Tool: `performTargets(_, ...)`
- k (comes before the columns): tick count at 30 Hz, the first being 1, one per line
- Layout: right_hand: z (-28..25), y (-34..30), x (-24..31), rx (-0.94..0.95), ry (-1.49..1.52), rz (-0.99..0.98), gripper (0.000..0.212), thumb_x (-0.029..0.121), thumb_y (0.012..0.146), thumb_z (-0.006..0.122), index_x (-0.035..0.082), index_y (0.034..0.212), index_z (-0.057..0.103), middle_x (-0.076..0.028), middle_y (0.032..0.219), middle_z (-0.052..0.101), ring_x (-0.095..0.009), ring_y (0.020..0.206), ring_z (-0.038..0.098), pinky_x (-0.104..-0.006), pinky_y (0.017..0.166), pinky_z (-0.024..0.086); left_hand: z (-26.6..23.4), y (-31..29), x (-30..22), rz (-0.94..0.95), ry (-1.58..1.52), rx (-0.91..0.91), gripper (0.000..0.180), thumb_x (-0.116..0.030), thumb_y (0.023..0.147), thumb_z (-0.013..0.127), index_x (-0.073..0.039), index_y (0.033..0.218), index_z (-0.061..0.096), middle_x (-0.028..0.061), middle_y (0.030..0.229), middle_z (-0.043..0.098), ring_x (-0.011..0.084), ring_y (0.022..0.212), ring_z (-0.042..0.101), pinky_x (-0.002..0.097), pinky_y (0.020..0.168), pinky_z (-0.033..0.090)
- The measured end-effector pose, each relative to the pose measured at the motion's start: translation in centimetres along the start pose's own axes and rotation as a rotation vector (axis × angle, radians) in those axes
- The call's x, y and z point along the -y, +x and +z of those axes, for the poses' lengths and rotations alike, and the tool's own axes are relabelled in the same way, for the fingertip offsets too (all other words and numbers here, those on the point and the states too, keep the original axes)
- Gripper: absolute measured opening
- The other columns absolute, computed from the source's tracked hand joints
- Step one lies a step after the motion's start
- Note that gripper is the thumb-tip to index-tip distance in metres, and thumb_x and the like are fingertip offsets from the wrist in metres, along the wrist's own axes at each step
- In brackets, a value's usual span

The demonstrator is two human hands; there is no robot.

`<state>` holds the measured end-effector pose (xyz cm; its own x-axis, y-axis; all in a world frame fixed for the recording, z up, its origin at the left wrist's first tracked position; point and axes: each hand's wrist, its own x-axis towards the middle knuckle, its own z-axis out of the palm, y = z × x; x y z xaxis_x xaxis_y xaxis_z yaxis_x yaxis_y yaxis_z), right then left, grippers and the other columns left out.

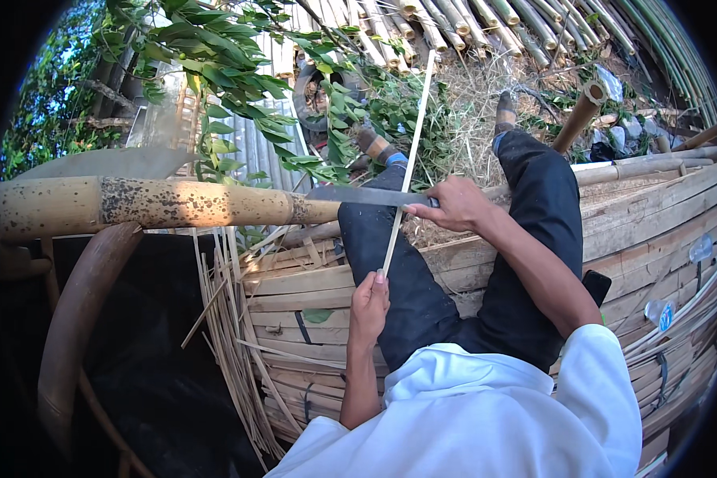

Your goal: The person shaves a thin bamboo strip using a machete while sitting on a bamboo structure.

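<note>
My left hand (pixel 370 307) is closed around the lower end of a long, thin bamboo strip (pixel 419 119), which slants up and away over my left thigh. In my right hand (pixel 458 203) is a knife, gripped by its handle. Its broad grey blade (pixel 354 196) points left and lies across the strip, with the thumb close to the crossing. The blade's tip is at the thick, speckled bamboo pole (pixel 183 203), which runs in from the left and ends near my left knee. Whether the tip touches the pole, I cannot tell.
I sit on stacked split-bamboo slats (pixel 295 303). Thin strips (pixel 223 342) hang at the left beside a curved pole (pixel 80 327). A phone (pixel 596 287) and a plastic cup (pixel 660 313) lie at my right. Leafy branches (pixel 215 72) hang ahead; cut bamboo poles (pixel 470 24) lie beyond.
</note>
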<state>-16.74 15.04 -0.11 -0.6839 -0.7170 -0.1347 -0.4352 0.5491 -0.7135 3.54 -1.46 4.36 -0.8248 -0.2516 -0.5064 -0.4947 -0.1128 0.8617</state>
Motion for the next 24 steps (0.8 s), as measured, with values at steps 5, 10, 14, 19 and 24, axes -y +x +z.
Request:
performTargets(5,-0.2,1.5,-4.1,-0.038,0.069,0.311,0.083,0.076,0.081,0.038,0.0,0.065,0.067,-0.021,0.059,0.06,-0.038,0.063,0.063,-0.0471,0.063,0.051,0.2,-0.6,-0.2,-0.006,0.059,-0.075,0.03,-0.032,0.101,0.043,-0.01,0.081,0.046,-0.0078,0.056,0.028,0.0004,0.043,0.022,0.0188,0.037,0.018)
performTargets(10,1.2,-0.1,0.1,0.076,-0.08,-0.082,0.082,0.076,0.081,0.039,0.002,0.074,0.072,-0.023,0.063,0.061,-0.039,0.065,0.063,-0.0473,0.067,0.051,-0.8,-1.2,1.6,-0.037,0.005,-0.063,0.03,-0.033,0.101,0.043,-0.01,0.081,0.046,-0.0077,0.056,0.028,0.0006,0.042,0.022,0.0188,0.037,0.017)
performTargets(14,0.9,1.6,-4.1,-0.023,0.074,0.3,0.081,0.075,0.081,0.041,0.0,0.064,0.065,-0.02,0.054,0.055,-0.036,0.058,0.06,-0.0467,0.06,0.048,-1.0,-2.0,0.5,-0.123,-0.019,-0.049,0.032,-0.033,0.101,0.043,-0.01,0.079,0.046,-0.0078,0.056,0.03,0.0006,0.043,0.025,0.0189,0.038,0.02)
performTargets(19,1.3,1.0,-1.8,0.017,0.02,0.123,0.084,0.077,0.08,0.04,-0.001,0.072,0.07,-0.023,0.067,0.063,-0.037,0.072,0.065,-0.0468,0.069,0.051,-1.2,-2.0,2.1,-0.112,-0.047,-0.034,0.031,-0.033,0.101,0.042,-0.01,0.08,0.045,-0.0072,0.054,0.028,0.0009,0.04,0.021,0.0191,0.036,0.016)
performTargets(24,0.5,3.7,-8.2,-0.286,0.469,0.686,0.089,0.079,0.081,0.033,-0.003,0.065,0.063,-0.017,0.065,0.059,-0.027,0.055,0.058,-0.0408,0.055,0.046,-1.4,-2.9,2.0,-0.149,0.022,-0.068,0.031,-0.029,0.101,0.042,-0.011,0.076,0.045,-0.0074,0.057,0.031,0.0008,0.043,0.025,0.0186,0.037,0.02)
